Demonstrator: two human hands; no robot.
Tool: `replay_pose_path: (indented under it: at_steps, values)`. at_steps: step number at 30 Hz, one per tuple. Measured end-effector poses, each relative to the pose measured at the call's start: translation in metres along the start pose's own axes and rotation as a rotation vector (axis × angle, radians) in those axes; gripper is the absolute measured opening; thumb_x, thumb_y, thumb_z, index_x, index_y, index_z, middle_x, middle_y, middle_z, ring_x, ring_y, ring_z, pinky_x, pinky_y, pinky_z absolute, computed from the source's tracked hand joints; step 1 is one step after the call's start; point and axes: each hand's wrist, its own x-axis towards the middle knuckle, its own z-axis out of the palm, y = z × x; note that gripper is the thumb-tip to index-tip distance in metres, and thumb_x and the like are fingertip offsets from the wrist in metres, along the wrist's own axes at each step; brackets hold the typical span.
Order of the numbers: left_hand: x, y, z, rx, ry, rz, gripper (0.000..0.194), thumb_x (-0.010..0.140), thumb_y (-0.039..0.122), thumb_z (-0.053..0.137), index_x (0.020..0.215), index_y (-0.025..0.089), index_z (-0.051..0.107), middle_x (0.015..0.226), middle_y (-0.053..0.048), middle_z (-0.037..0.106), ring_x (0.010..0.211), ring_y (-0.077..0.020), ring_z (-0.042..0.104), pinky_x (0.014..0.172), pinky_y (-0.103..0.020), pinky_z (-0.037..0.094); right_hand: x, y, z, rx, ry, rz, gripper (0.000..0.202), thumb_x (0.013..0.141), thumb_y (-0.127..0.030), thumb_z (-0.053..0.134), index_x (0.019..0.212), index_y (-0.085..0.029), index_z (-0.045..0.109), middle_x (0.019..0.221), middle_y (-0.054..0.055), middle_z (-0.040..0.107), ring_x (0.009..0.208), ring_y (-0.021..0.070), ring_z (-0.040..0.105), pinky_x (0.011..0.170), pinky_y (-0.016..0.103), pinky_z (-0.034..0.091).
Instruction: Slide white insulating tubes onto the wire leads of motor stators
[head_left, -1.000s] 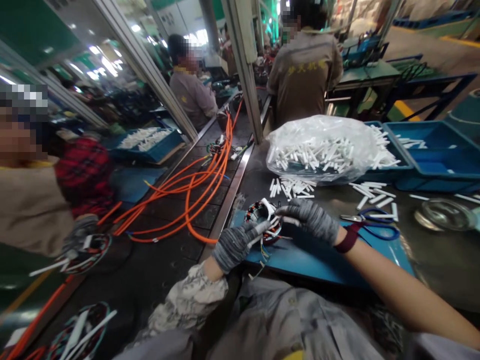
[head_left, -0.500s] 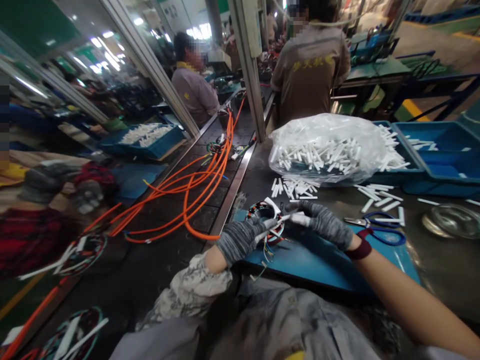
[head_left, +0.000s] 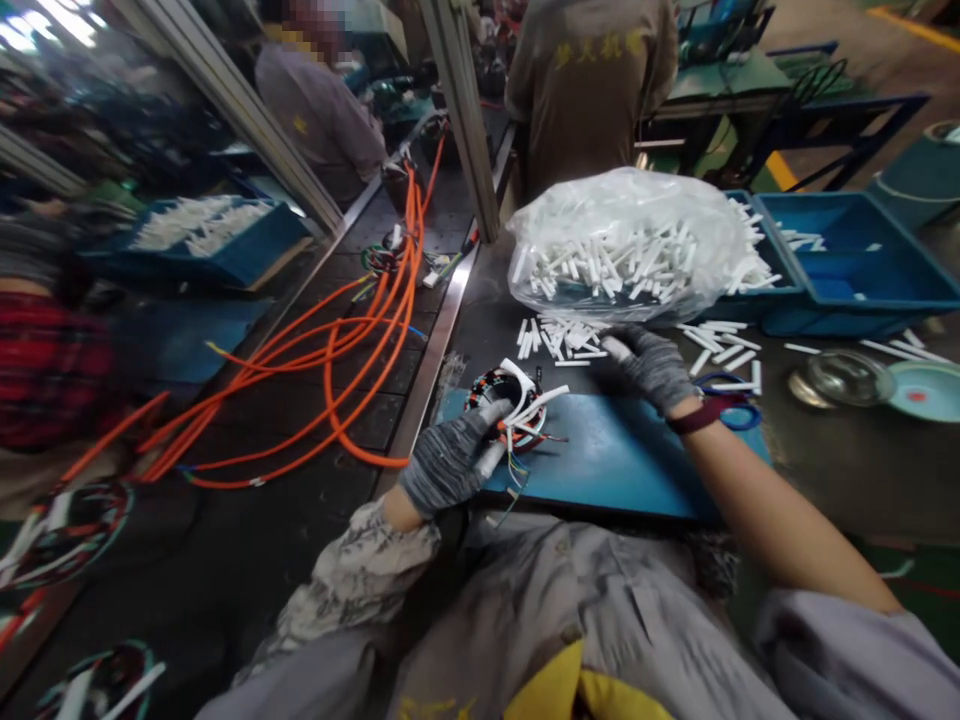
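The stator (head_left: pixel 501 398) is being gripped by the left hand (head_left: pixel 444 462); loose white tubes (head_left: pixel 559 338) farther right are being pinched by the right hand (head_left: pixel 651 364) fingers.

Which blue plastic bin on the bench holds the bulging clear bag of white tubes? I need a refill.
The left blue plastic bin, beside the right hand; the right blue plastic bin holds only scattered tubes.

Dim factory hall: grey metal post (head_left: pixel 461 110) rising behind the dark workbench (head_left: pixel 840 470), ceiling lights (head_left: pixel 45 18) upper left
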Motion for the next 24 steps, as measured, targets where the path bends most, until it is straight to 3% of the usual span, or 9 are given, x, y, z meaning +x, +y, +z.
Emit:
replay_pose_path:
  at_steps: [2,6,10,15,18,21,23,24]
  values:
    - [-0.001,-0.002,0.001,-0.043,0.055,0.038,0.044,0.097,0.032,0.061,0.139,0.018,0.062,0.127,-0.012,0.075,0.109,-0.0246,0.076,0.096,-0.033,0.062,0.008,0.013,0.001,-0.255,-0.067,0.021,0.034,0.097,-0.037,0.060,0.118,-0.017,0.077,0.114,0.012,0.077,0.099,0.0261,0.071,0.093,0.038,0.055]
    - [0.002,-0.004,0.000,-0.082,0.095,0.101,0.044,0.096,0.033,0.065,0.137,0.019,0.061,0.126,-0.012,0.075,0.112,-0.0237,0.075,0.096,-0.032,0.063,0.011,0.014,0.015,-0.382,-0.151,-0.025,0.030,0.094,-0.036,0.066,0.113,-0.016,0.078,0.115,0.015,0.074,0.103,0.0279,0.067,0.092,0.037,0.052]
    - [0.000,-0.006,0.005,-0.027,0.025,0.117,0.043,0.096,0.039,0.068,0.137,0.026,0.065,0.134,-0.009,0.071,0.108,-0.0223,0.076,0.087,-0.031,0.064,0.019,0.011,0.022,-0.463,-0.163,-0.038,0.036,0.096,-0.035,0.061,0.121,-0.012,0.073,0.116,0.019,0.072,0.104,0.0305,0.064,0.091,0.039,0.048]
    - [-0.002,-0.005,0.012,0.171,-0.064,0.123,0.036,0.098,0.033,0.065,0.133,0.037,0.072,0.134,-0.006,0.071,0.102,-0.0197,0.076,0.068,-0.022,0.058,0.031,0.014,0.018,-0.505,-0.185,-0.050,0.029,0.091,-0.034,0.065,0.105,-0.011,0.076,0.118,0.020,0.069,0.106,0.0328,0.061,0.091,0.041,0.047]
    - [0.000,0.000,0.009,0.229,-0.074,0.138,0.035,0.100,0.033,0.063,0.134,0.037,0.072,0.130,-0.005,0.073,0.094,-0.0181,0.076,0.061,-0.022,0.054,0.010,0.010,0.011,-0.314,-0.065,-0.017,0.026,0.087,-0.032,0.068,0.104,-0.013,0.075,0.115,0.016,0.070,0.099,0.0288,0.064,0.088,0.040,0.050]
    - [0.004,0.004,0.003,0.259,-0.092,0.168,0.036,0.102,0.035,0.059,0.135,0.038,0.071,0.126,-0.005,0.074,0.084,-0.0178,0.075,0.055,-0.023,0.049,-0.037,-0.005,0.007,0.208,0.065,-0.015,0.035,0.088,-0.038,0.069,0.116,-0.018,0.070,0.106,0.009,0.075,0.095,0.0247,0.069,0.090,0.039,0.055]
    - [0.006,0.007,0.000,0.275,-0.116,0.175,0.038,0.102,0.035,0.057,0.138,0.038,0.070,0.123,-0.006,0.074,0.079,-0.0182,0.073,0.051,-0.024,0.047,-0.072,-0.016,0.007,0.483,-0.031,-0.041,0.043,0.090,-0.043,0.067,0.127,-0.021,0.068,0.113,0.007,0.077,0.098,0.0237,0.071,0.091,0.039,0.057]
    - [0.006,0.008,-0.001,0.280,-0.130,0.172,0.038,0.102,0.035,0.057,0.139,0.039,0.069,0.123,-0.006,0.074,0.077,-0.0183,0.073,0.051,-0.025,0.046,-0.088,-0.021,0.008,0.533,-0.104,-0.040,0.038,0.091,-0.044,0.066,0.123,-0.022,0.071,0.112,0.006,0.078,0.098,0.0230,0.072,0.093,0.039,0.057]
